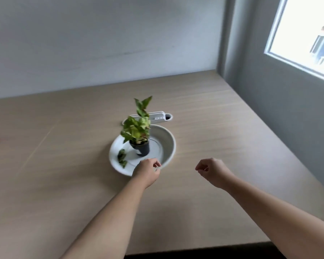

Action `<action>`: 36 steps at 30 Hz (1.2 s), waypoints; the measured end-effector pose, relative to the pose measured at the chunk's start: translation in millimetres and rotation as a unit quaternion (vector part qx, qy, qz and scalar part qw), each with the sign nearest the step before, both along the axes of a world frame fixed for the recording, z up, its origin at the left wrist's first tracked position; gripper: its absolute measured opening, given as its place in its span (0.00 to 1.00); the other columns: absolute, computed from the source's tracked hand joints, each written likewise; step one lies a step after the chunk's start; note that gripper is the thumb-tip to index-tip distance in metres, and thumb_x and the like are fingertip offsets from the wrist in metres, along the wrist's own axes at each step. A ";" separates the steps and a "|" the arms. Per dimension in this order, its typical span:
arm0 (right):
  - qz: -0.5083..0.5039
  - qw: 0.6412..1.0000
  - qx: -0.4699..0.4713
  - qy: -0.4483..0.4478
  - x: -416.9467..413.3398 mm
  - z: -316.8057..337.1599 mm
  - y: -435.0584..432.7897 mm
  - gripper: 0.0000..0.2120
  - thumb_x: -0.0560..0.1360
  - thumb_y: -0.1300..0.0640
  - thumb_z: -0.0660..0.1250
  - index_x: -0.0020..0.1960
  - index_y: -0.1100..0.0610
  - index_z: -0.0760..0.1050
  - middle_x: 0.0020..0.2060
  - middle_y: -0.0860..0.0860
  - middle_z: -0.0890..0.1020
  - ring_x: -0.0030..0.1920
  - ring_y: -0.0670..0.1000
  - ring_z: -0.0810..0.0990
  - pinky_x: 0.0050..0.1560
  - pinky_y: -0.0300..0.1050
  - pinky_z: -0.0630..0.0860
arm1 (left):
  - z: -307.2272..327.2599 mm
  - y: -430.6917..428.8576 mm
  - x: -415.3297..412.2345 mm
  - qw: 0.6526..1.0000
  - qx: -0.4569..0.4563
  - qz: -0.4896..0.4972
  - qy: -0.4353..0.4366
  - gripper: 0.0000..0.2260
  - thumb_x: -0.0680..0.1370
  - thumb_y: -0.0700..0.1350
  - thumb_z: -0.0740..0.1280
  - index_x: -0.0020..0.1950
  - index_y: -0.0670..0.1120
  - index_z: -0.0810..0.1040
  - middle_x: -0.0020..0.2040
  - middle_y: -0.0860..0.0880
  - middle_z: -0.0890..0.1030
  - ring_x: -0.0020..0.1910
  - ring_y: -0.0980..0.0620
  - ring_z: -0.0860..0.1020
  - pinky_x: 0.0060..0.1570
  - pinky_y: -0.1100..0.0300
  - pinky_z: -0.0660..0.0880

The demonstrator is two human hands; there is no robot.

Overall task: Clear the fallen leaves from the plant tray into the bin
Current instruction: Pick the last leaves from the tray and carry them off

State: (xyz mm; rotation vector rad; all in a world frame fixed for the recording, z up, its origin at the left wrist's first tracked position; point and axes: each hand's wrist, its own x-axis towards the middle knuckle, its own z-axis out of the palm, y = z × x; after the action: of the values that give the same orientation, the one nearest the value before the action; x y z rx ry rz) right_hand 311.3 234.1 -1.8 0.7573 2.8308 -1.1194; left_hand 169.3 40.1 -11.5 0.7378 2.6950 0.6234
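Potted plant (138,135) stands in the tray (166,144), fallen leaves (122,157) left of it, long box (157,116) behind

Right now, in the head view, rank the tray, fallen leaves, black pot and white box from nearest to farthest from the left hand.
1. tray: near rim pinched by the left hand.
2. fallen leaves, left in tray, and black pot, centre: too close to call.
3. white box: behind the tray.
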 end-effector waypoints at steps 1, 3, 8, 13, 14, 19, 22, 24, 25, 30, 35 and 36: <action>0.023 1.000 0.011 -0.002 -15.8 -1.6 -9.3 0.08 0.72 0.61 0.65 0.48 0.55 0.82 0.41 0.50 0.82 0.45 0.51 0.80 0.43 0.38 0.72 | -2.0 -11.9 -15.2 1.000 -0.020 -0.006 0.007 0.09 0.73 0.44 0.66 0.53 0.48 0.79 0.55 0.49 0.80 0.56 0.48 0.78 0.56 0.57 0.75; 0.076 0.996 0.045 -0.007 -53.1 -7.9 -29.3 0.10 0.72 0.59 0.66 0.52 0.54 0.81 0.48 0.51 0.83 0.51 0.52 0.80 0.50 0.42 0.74 | -6.1 -37.7 -49.7 0.998 -0.064 -0.017 0.017 0.13 0.72 0.43 0.66 0.56 0.49 0.78 0.58 0.49 0.78 0.60 0.48 0.75 0.59 0.58 0.72; 0.193 0.974 0.119 -0.016 -118.5 -28.9 -65.3 0.18 0.71 0.54 0.70 0.60 0.49 0.77 0.61 0.46 0.79 0.63 0.50 0.74 0.65 0.45 0.69 | -8.7 -86.1 -125.8 0.986 -0.153 -0.061 0.011 0.19 0.71 0.37 0.64 0.61 0.48 0.76 0.64 0.46 0.75 0.65 0.45 0.71 0.66 0.58 0.67; 0.225 0.959 0.153 -0.077 -141.5 -42.7 -67.2 0.11 0.70 0.56 0.69 0.52 0.49 0.79 0.51 0.46 0.83 0.56 0.51 0.77 0.58 0.43 0.68 | -18.3 -107.2 -155.7 0.977 -0.194 -0.091 -0.009 0.15 0.71 0.38 0.66 0.55 0.51 0.82 0.59 0.49 0.80 0.62 0.47 0.74 0.64 0.58 0.67; 0.216 0.963 0.136 -0.087 -144.2 -43.7 -62.2 0.11 0.69 0.57 0.70 0.50 0.49 0.80 0.50 0.46 0.84 0.55 0.52 0.78 0.57 0.43 0.71 | -20.6 -106.1 -155.8 0.980 -0.183 -0.081 -0.019 0.14 0.70 0.39 0.69 0.53 0.52 0.83 0.57 0.50 0.81 0.61 0.47 0.75 0.65 0.58 0.67; 0.170 0.946 0.253 -0.114 -150.3 -32.3 -32.7 0.18 0.72 0.64 0.62 0.54 0.45 0.78 0.56 0.46 0.81 0.60 0.52 0.74 0.62 0.45 0.68 | -26.3 -78.2 -131.2 0.980 -0.167 -0.102 -0.017 0.14 0.67 0.49 0.75 0.51 0.52 0.83 0.53 0.53 0.84 0.56 0.51 0.77 0.65 0.55 0.62; 0.194 0.932 0.292 -0.089 -147.4 -28.9 -40.7 0.24 0.71 0.66 0.60 0.63 0.46 0.73 0.63 0.45 0.77 0.66 0.50 0.70 0.67 0.46 0.64 | -33.3 -62.8 -117.3 0.982 -0.134 -0.131 -0.001 0.19 0.64 0.54 0.77 0.53 0.53 0.82 0.53 0.53 0.83 0.56 0.51 0.78 0.59 0.56 0.65; 0.247 0.934 0.244 -0.084 -144.0 -33.7 -58.8 0.25 0.71 0.66 0.61 0.65 0.47 0.71 0.64 0.45 0.75 0.66 0.50 0.70 0.68 0.47 0.66 | -31.0 -63.1 -121.5 0.977 -0.152 -0.147 0.016 0.22 0.63 0.54 0.77 0.55 0.54 0.81 0.56 0.52 0.81 0.58 0.50 0.77 0.61 0.56 0.65; 0.271 0.933 0.220 -0.088 -142.4 -36.8 -68.6 0.24 0.71 0.64 0.62 0.64 0.47 0.71 0.64 0.45 0.75 0.65 0.50 0.70 0.67 0.47 0.67 | -28.0 -66.4 -126.5 0.974 -0.168 -0.148 0.023 0.22 0.63 0.54 0.77 0.56 0.53 0.80 0.57 0.51 0.81 0.58 0.49 0.76 0.63 0.56 0.65; 0.262 0.940 0.188 -0.106 -146.2 -44.9 -73.7 0.13 0.73 0.57 0.67 0.57 0.48 0.76 0.55 0.47 0.81 0.58 0.52 0.77 0.55 0.45 0.73 | -18.9 -90.0 -143.2 0.975 -0.189 -0.113 0.012 0.17 0.70 0.46 0.73 0.58 0.51 0.80 0.58 0.50 0.81 0.61 0.49 0.75 0.74 0.48 0.52; 0.169 0.956 0.205 -0.121 -143.1 -43.3 -40.4 0.16 0.71 0.63 0.65 0.53 0.45 0.80 0.52 0.46 0.83 0.57 0.53 0.77 0.57 0.44 0.73 | -29.9 -82.8 -111.0 0.990 -0.082 -0.116 0.021 0.13 0.72 0.45 0.70 0.56 0.51 0.83 0.55 0.50 0.84 0.57 0.48 0.78 0.57 0.61 0.69; 0.151 0.960 0.209 -0.110 -141.8 -43.3 -32.9 0.18 0.71 0.65 0.64 0.52 0.46 0.80 0.52 0.47 0.83 0.57 0.54 0.77 0.57 0.44 0.73 | -33.0 -80.5 -104.9 0.991 -0.057 -0.118 0.000 0.13 0.72 0.45 0.71 0.56 0.49 0.83 0.55 0.50 0.84 0.57 0.48 0.78 0.57 0.61 0.70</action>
State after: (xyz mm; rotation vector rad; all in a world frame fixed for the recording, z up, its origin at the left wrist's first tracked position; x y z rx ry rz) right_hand 169.5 201.2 -45.1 0.3972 2.8801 -0.3736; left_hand 64.4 -40.4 -44.4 1.0033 2.5645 0.4071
